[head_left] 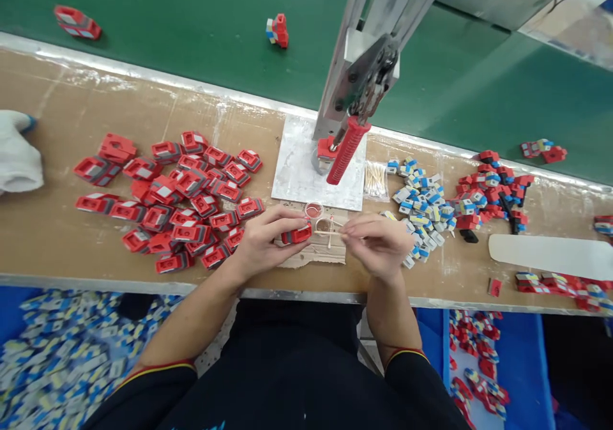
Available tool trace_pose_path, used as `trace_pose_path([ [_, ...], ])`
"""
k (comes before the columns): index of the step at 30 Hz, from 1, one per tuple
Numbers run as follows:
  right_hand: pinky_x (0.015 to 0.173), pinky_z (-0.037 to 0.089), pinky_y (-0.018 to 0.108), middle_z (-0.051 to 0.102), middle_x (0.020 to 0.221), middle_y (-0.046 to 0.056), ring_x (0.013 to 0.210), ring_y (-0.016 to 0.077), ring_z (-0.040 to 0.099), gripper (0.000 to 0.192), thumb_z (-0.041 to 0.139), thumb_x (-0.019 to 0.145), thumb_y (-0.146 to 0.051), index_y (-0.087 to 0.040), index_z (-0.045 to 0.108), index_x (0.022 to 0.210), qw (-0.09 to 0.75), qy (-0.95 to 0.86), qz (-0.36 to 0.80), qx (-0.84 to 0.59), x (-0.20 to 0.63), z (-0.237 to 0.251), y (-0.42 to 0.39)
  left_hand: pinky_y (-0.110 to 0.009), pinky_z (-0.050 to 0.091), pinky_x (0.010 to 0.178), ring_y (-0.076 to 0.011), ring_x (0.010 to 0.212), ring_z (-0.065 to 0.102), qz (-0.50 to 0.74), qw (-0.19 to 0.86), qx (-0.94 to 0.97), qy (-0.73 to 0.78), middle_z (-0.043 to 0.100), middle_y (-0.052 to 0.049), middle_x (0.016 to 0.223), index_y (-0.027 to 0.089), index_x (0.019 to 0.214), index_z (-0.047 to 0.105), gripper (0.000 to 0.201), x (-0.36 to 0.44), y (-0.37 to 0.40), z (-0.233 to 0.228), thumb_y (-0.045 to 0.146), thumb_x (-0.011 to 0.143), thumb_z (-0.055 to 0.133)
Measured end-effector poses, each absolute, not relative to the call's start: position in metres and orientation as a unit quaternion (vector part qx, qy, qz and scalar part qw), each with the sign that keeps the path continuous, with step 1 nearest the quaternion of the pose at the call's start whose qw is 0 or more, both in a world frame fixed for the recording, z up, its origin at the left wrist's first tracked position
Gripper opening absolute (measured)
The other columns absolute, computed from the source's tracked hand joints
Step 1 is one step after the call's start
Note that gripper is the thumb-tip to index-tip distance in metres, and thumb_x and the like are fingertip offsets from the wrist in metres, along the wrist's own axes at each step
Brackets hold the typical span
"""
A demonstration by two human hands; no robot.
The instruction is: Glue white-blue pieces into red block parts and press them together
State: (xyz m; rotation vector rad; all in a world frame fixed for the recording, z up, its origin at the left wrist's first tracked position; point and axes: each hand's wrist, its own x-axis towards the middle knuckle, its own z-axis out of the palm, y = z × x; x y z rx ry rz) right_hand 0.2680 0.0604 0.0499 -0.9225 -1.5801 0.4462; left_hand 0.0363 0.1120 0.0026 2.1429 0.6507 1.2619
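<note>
At the far left edge of the bench, a white-gloved hand of another person rests on the surface, its grip not discernible. Beyond the bench's back edge runs a green belt, carrying a red part at its left and a small red-and-blue piece further along. On the bench's left half, a loose pile of red housings lies spread between back and front edges. Near the front edge at centre, the left hand is closed around one red housing, thumb and fingers clamped on its sides, held just above a scrap of board. Just behind it stand two small cups, one with red contents, one brownish. The right hand, fingers pinched together, holds a thin stick whose tip points toward the held housing. At the back edge, centre, a grey plate carries a press with a red ribbed handle. Right of the plate lies a bag of swabs, then a heap of blue-white pieces, then a heap of red assembled parts. Toward the right edge lies a white strip. Below the front edge, bins of blue-white parts and red parts sit at left and right.
</note>
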Motion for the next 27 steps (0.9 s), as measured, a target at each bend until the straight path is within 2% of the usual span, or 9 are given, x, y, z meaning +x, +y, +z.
trace_pose_path([
  [3,0.054,0.058,0.027,0.081,0.077,0.000,0.066,0.0167,0.076,0.013,0.078,0.092,-0.015,-0.028,0.079,0.096,0.597,-0.648,0.169,-0.442,0.292,0.047,0.056,-0.028,0.067,0.078,-0.0179,0.090,0.080,0.485,0.285,0.787,0.255,0.081,-0.007,0.102,0.021,0.110,0.077,0.024,0.035,0.113,0.005,0.028,0.089,0.088],
  [8,0.074,0.062,0.032,0.081,0.089,0.003,0.080,0.0176,0.075,0.008,0.074,0.098,-0.021,-0.026,0.079,0.095,0.391,-0.764,0.175,-0.482,0.290,0.028,0.054,-0.030,0.065,0.076,-0.0190,0.086,0.079,0.507,0.322,0.747,0.286,0.081,-0.005,0.101,0.023,0.106,0.077,0.029,0.029,0.116,0.005,0.031,0.083,0.092],
  [10,0.081,0.062,0.033,0.079,0.100,0.006,0.092,0.0193,0.074,0.008,0.073,0.100,-0.028,-0.026,0.080,0.104,0.328,-0.791,0.188,-0.482,0.289,0.022,0.054,-0.032,0.065,0.076,-0.0199,0.086,0.078,0.510,0.327,0.738,0.296,0.080,-0.004,0.100,0.024,0.105,0.077,0.030,0.027,0.118,0.002,0.030,0.081,0.093],
  [13,0.091,0.063,0.037,0.073,0.118,0.009,0.106,0.0221,0.071,0.036,0.074,0.100,-0.042,-0.025,0.072,0.132,0.305,-0.772,0.213,-0.515,0.312,0.026,0.045,-0.034,0.063,0.075,-0.0212,0.085,0.077,0.521,0.333,0.724,0.307,0.080,-0.003,0.097,0.025,0.104,0.077,0.029,0.027,0.119,-0.001,0.031,0.080,0.094],
  [15,0.098,0.061,0.042,0.070,0.124,0.011,0.113,0.0250,0.069,0.041,0.069,0.102,-0.043,-0.024,0.067,0.139,0.314,-0.717,0.165,-0.601,0.338,0.032,0.035,-0.035,0.062,0.075,-0.0214,0.086,0.076,0.525,0.345,0.714,0.309,0.079,-0.003,0.096,0.026,0.105,0.077,0.029,0.028,0.118,0.000,0.030,0.082,0.093],
  [18,0.103,0.057,0.052,0.072,0.119,0.013,0.114,0.0320,0.066,0.030,0.070,0.099,-0.036,-0.023,0.074,0.126,0.230,-0.644,0.091,-0.724,0.371,0.032,0.026,-0.032,0.061,0.074,-0.0202,0.086,0.075,0.521,0.366,0.711,0.300,0.079,-0.002,0.097,0.026,0.108,0.077,0.030,0.029,0.115,0.003,0.028,0.083,0.093],
  [21,0.103,0.055,0.056,0.076,0.110,0.014,0.110,0.0362,0.067,0.019,0.073,0.094,-0.027,-0.021,0.078,0.111,0.150,-0.635,0.102,-0.751,0.378,0.021,0.027,-0.031,0.061,0.075,-0.0194,0.086,0.075,0.508,0.373,0.720,0.291,0.079,-0.002,0.097,0.025,0.110,0.076,0.031,0.029,0.114,0.004,0.031,0.084,0.092],
  [24,0.100,0.057,0.053,0.078,0.113,0.014,0.106,0.0328,0.070,0.023,0.066,0.098,-0.027,-0.021,0.075,0.119,0.195,-0.630,0.106,-0.744,0.364,0.016,0.024,-0.031,0.060,0.076,-0.0193,0.084,0.075,0.481,0.369,0.738,0.298,0.079,-0.003,0.098,0.023,0.111,0.076,0.031,0.029,0.114,0.003,0.038,0.087,0.089],
  [27,0.087,0.063,0.043,0.079,0.119,0.010,0.094,0.0245,0.074,0.030,0.063,0.103,-0.038,-0.027,0.067,0.131,0.421,-0.570,0.178,-0.683,0.333,0.021,0.011,-0.031,0.060,0.077,-0.0196,0.085,0.075,0.474,0.361,0.748,0.292,0.080,-0.006,0.097,0.021,0.111,0.076,0.032,0.032,0.114,0.002,0.042,0.089,0.087],
])
